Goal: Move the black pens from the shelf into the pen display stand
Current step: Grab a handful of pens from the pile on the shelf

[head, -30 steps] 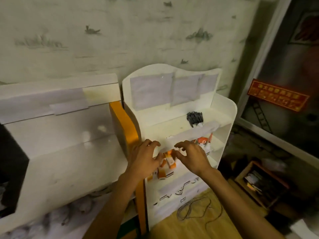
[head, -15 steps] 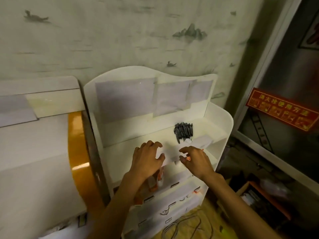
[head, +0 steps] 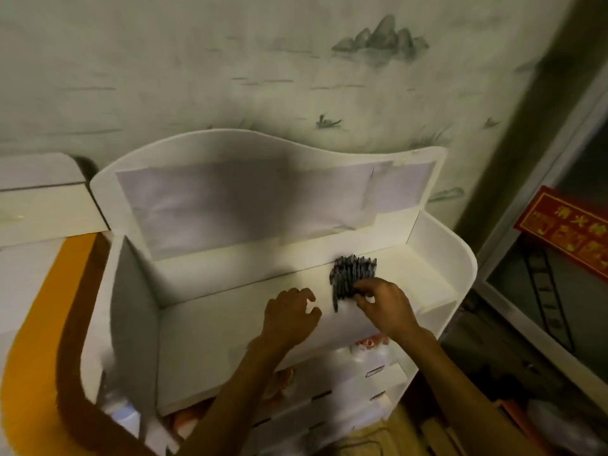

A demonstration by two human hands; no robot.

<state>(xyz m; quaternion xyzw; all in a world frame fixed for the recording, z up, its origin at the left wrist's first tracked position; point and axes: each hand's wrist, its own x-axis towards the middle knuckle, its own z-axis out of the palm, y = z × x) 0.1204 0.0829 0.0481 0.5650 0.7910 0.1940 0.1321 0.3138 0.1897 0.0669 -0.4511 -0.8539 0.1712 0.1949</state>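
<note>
Head view: right hand (head: 383, 306) reaching onto the top shelf (head: 230, 311), fingers curled over the near edge of the black pens (head: 353, 274), apparently pinching some. Left hand (head: 291, 319) just beside, fingers loosely bent, holding nothing. Pens dark, slim, bunched side by side, long axes running away toward the back panel.

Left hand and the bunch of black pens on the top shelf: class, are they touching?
Apart. The head view shows the left hand with bare white shelf between its fingertips and the black pens; only the right hand reaches them.
</note>
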